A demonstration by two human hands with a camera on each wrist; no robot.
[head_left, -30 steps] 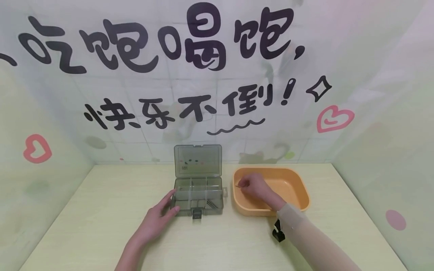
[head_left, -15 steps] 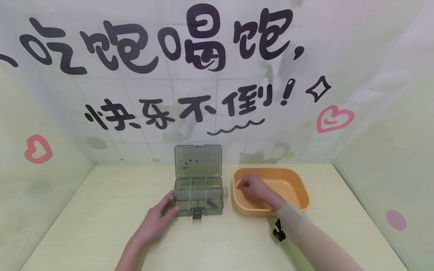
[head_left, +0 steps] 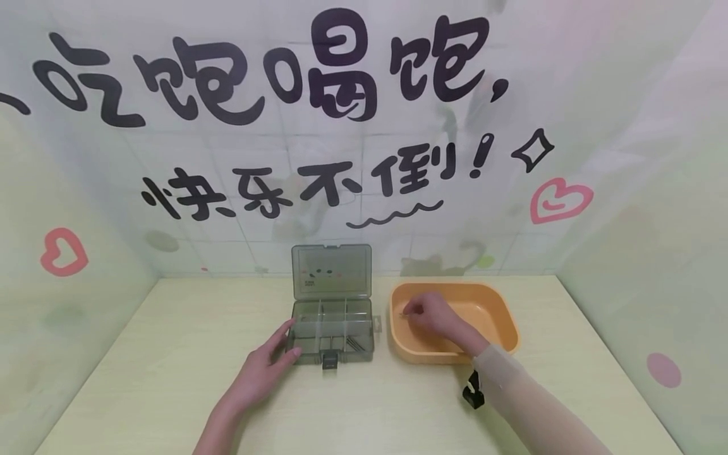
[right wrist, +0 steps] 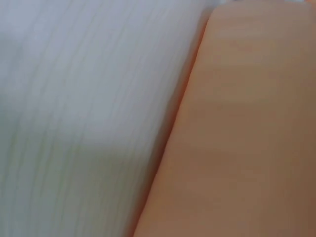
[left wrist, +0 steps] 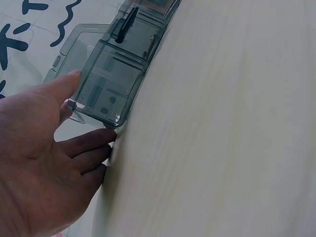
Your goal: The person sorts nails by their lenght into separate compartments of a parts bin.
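A smoky see-through compartment box [head_left: 332, 327] stands with its lid [head_left: 332, 287] raised. Several thin dark screws [head_left: 355, 344] lie in its front right compartment; a threaded one [left wrist: 149, 45] shows in the left wrist view. My left hand [head_left: 263, 371] touches the box's left end, thumb at the near corner and fingers fairly straight along the side. Inside an orange tub [head_left: 432, 357] on the right, my right hand [head_left: 433, 315] pinches a small thin piece [head_left: 402, 315], too small to identify. The right wrist view shows only the tub's outer wall [right wrist: 227, 128] and table.
Both containers rest on a pale wooden table [head_left: 364, 411], near the printed back wall [head_left: 261, 246]. A narrow gap separates box from tub. Side walls bound the table left and right. A black device [head_left: 473, 392] hangs at my right wrist.
My right hand has shifted slightly right within the tub, and the thin piece shows less beyond the fingertips. The left hand and box hold still.
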